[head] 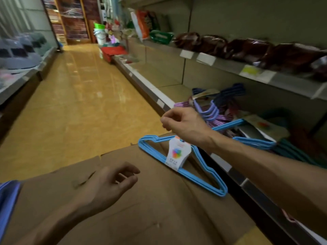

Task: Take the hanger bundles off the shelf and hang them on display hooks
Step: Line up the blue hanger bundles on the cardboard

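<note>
The right hand (178,122) hangs with fingers curled together, seemingly pinching nothing, though blur hides the fingertips. Just below it, at five o'clock, a blue hanger bundle (182,162) lies on a cardboard box (141,209). The left hand (109,183) hovers loose and empty above the box. More bundles (212,110) wait on the lower shelf (169,91) at two o'clock. Judged mid-unloading; next comes another reach to the shelf.

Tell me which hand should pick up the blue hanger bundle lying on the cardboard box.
Right. The right hand hovers just above the blue hanger bundle, near its white label, fingers curled and apparently empty. The left hand rests loosely on the cardboard box, farther from the bundle.
</note>
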`<state>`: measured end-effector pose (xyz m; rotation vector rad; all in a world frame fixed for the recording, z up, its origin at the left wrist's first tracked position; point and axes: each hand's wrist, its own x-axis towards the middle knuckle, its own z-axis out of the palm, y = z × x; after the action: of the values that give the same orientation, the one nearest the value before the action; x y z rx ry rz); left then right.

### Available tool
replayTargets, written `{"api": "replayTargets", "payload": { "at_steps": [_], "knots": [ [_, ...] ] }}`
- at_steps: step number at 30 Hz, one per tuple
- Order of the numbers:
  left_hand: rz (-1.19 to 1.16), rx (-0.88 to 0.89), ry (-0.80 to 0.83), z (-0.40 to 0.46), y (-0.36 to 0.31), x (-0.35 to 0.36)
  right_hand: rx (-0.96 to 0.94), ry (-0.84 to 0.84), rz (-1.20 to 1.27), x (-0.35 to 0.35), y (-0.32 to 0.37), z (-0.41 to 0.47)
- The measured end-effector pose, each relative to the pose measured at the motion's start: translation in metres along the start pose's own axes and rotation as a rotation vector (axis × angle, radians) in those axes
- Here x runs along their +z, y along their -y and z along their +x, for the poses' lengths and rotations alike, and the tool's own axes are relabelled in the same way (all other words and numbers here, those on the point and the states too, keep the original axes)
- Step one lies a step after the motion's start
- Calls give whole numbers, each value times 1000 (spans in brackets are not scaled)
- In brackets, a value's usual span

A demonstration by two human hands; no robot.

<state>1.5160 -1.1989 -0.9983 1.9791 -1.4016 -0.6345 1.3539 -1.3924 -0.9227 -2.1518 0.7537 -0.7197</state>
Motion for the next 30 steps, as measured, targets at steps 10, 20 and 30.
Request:
{"api": "replayTargets", "payload": {
  "at_steps": [10, 20, 30],
  "knots": [
    [-416, 55, -90, 36, -63, 29, 424, -450, 64, -103, -78, 21],
    [-482, 130, -157, 77, -89, 54, 557, -428, 82, -119, -114, 65],
    [-626, 101, -164, 128, -120, 77, 617, -267, -93, -100, -130, 98]
  ]
}}
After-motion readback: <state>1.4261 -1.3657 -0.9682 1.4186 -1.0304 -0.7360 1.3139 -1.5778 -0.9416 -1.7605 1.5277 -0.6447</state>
